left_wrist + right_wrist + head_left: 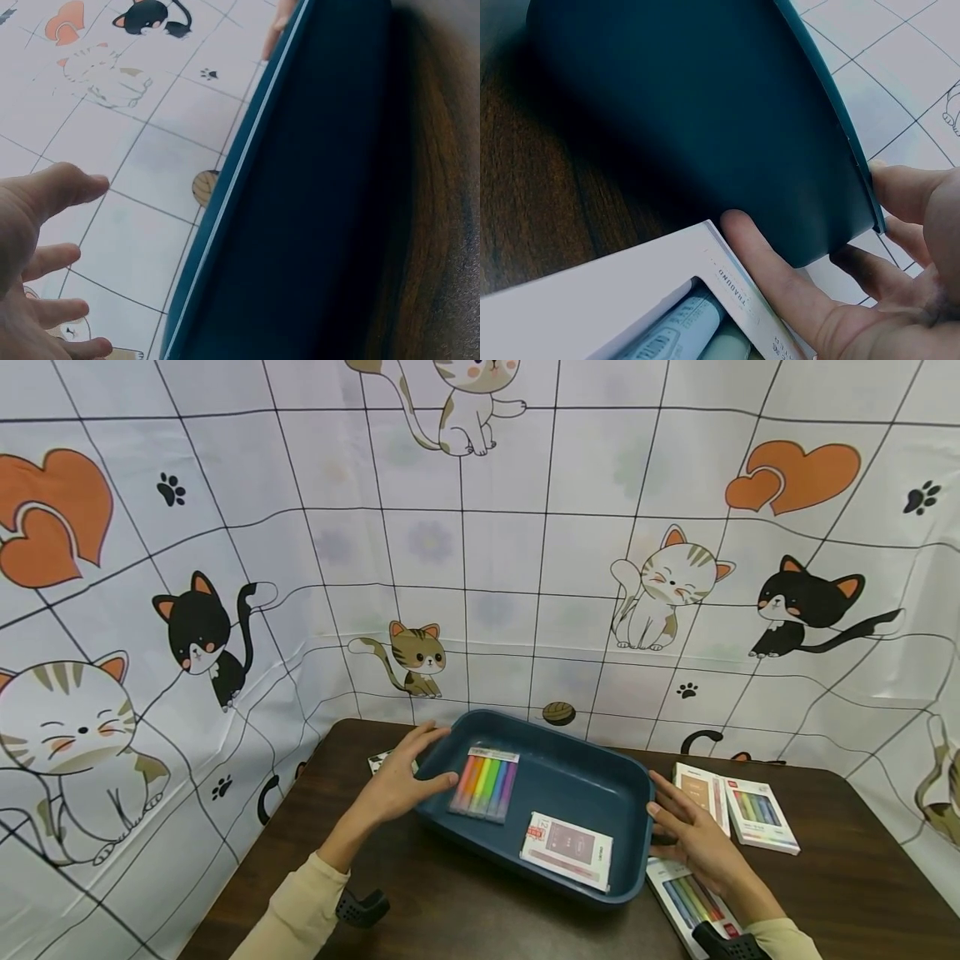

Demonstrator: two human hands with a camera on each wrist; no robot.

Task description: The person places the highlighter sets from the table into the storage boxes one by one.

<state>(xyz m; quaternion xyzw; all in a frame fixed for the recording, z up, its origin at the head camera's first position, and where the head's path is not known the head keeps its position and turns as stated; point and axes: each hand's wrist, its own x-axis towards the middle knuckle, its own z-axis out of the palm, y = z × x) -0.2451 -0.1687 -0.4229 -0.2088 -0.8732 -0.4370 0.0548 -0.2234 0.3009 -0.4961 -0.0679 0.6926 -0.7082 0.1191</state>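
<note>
A dark blue plastic bin (555,760) sits at an angle on the table. Inside lie a clear pack of rainbow-coloured markers (485,785) on the left and a white box with a mauve panel (567,851) at the right front. My left hand (397,783) is at the bin's left end, fingers spread; the left wrist view shows them apart from the bin wall. At the opposite end my right hand (697,835) holds the rim, thumb over it and fingers against the outside. Under that hand lies a white box of coloured markers (693,897), partly covered.
Two more white boxes lie behind my right hand: a box with a tan panel (701,793) and a box with a marker window (761,814). A small patterned item (378,762) shows partly behind my left hand. A cat-print curtain (502,577) stands behind the brown table (427,910).
</note>
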